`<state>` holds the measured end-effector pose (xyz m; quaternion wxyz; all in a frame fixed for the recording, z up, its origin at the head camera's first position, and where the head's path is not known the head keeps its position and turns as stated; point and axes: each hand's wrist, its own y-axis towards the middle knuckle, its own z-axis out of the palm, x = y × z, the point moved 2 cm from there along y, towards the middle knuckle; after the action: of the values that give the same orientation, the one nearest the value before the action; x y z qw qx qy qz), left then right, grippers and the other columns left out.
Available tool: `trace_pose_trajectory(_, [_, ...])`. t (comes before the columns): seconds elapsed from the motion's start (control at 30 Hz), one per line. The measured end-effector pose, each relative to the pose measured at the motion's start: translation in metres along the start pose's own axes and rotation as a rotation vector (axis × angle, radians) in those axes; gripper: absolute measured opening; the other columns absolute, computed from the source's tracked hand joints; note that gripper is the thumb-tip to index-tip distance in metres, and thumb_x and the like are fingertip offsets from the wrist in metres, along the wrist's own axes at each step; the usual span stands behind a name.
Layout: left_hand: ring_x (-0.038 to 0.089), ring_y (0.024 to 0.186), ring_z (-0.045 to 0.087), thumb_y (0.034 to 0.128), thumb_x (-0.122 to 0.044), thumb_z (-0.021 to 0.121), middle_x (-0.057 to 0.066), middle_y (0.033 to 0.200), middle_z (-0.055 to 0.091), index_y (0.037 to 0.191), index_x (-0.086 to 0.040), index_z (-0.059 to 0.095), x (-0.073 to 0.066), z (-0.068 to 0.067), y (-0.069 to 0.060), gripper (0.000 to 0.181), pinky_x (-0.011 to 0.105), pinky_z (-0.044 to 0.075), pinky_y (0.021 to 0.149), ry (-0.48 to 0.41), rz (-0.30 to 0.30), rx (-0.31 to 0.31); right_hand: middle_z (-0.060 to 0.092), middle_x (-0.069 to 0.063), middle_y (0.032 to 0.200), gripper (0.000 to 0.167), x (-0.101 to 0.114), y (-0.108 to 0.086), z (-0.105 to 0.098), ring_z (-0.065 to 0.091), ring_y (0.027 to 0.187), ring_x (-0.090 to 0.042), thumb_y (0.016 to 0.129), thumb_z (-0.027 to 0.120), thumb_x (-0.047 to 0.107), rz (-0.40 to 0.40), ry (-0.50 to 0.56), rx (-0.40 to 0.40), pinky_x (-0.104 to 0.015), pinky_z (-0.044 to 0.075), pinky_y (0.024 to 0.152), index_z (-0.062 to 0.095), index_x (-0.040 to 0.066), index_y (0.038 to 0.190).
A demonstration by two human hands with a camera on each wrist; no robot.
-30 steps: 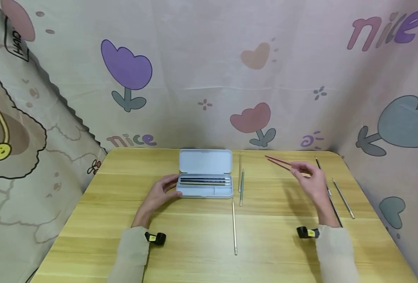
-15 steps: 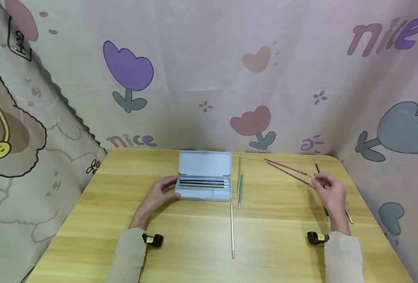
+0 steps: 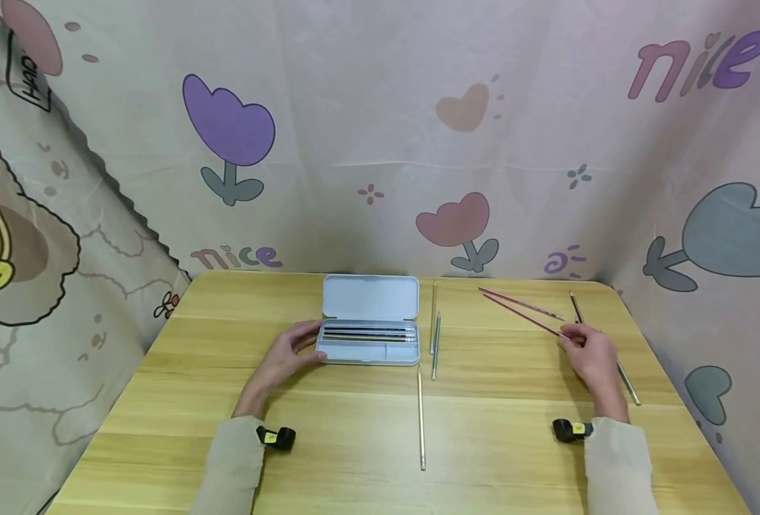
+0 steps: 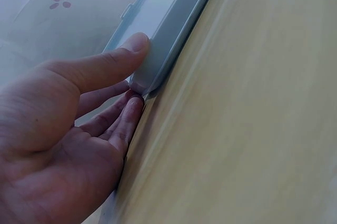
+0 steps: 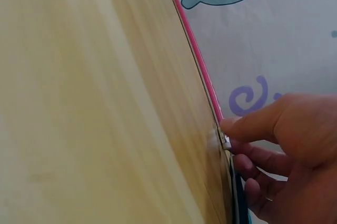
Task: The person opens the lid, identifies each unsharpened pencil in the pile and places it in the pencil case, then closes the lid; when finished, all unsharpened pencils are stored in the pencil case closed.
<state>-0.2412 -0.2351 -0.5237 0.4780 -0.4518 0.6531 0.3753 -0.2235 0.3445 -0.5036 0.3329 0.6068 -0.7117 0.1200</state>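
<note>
An open pale blue pencil case (image 3: pixel 354 351) lies at the back middle of the table, several dark pencils (image 3: pixel 367 334) in its rear compartment. My left hand (image 3: pixel 283 359) grips its left end; the left wrist view has the thumb on top of the corner of the case (image 4: pixel 168 39) and the fingers against its side. Over at the right, my right hand (image 3: pixel 592 357) pinches the near end of a red pencil (image 3: pixel 517 312), also seen as a pink-red pencil (image 5: pixel 197 55) in the right wrist view. A second red pencil (image 3: pixel 524 302) lies just behind it.
Two pencils (image 3: pixel 435 347) lie right of the case, and a pale pencil (image 3: pixel 421 422) lies in front of them. A black pencil (image 3: pixel 575 306) and a green pencil (image 3: pixel 627 383) are partly hidden by the right hand. A printed cloth (image 3: pixel 347 143) hangs behind the table (image 3: pixel 328 443).
My right hand has moved right and toward me from the middle of the red pencils, then slightly back left to one pencil's near end. The left hand stays on the case.
</note>
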Motion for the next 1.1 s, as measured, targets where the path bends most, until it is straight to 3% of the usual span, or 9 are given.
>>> trace_pose_trajectory(0.2, [0.045,0.137,0.047,0.0884,-0.002,0.079,0.025,0.155,0.04,0.15,0.004,0.046,-0.001,0.0,0.001,0.071,0.038,0.046,0.113,-0.001,-0.003,0.004,0.073,-0.019,0.09,0.012,0.002,0.001,0.003,0.064,0.081,-0.033,0.092,0.072,0.001,-0.052,-0.025,0.012,-0.037,0.046,0.07,0.075,-0.005,0.102])
trace_pose_trajectory(0.37, [0.046,0.137,0.047,0.0882,-0.001,0.079,0.026,0.155,0.04,0.15,0.005,0.046,-0.003,0.0,0.002,0.071,0.036,0.047,0.112,0.009,-0.001,0.003,0.072,-0.017,0.086,0.011,0.003,0.0,0.005,0.061,0.078,-0.03,0.094,0.071,0.002,-0.023,-0.033,0.023,-0.039,0.042,0.069,0.076,-0.003,0.102])
trace_pose_trajectory(0.63, [0.046,0.137,0.047,0.0884,0.0,0.079,0.027,0.155,0.04,0.15,0.006,0.044,-0.002,0.0,0.003,0.071,0.035,0.047,0.112,0.008,0.004,0.005,0.07,-0.016,0.086,0.012,0.004,0.0,0.003,0.056,0.076,-0.025,0.097,0.068,0.003,0.004,-0.012,-0.001,-0.03,0.039,0.064,0.076,-0.002,0.103])
trace_pose_trajectory(0.93, [0.047,0.137,0.047,0.0877,0.001,0.079,0.028,0.154,0.04,0.15,0.007,0.044,-0.003,0.001,0.001,0.072,0.034,0.047,0.112,-0.005,0.002,0.006,0.072,-0.024,0.104,0.013,0.019,0.001,-0.005,0.063,0.075,-0.011,0.099,0.068,0.005,0.007,0.113,-0.046,-0.012,0.047,0.051,0.076,-0.002,0.105])
trace_pose_trajectory(1.1, [0.047,0.136,0.047,0.0877,0.0,0.079,0.028,0.153,0.041,0.15,0.007,0.044,-0.003,0.001,0.001,0.072,0.036,0.047,0.112,0.003,0.004,0.002,0.073,-0.024,0.103,0.015,0.033,0.001,-0.006,0.069,0.078,-0.018,0.1,0.067,0.007,0.008,0.187,-0.032,-0.013,0.05,0.054,0.075,-0.002,0.108])
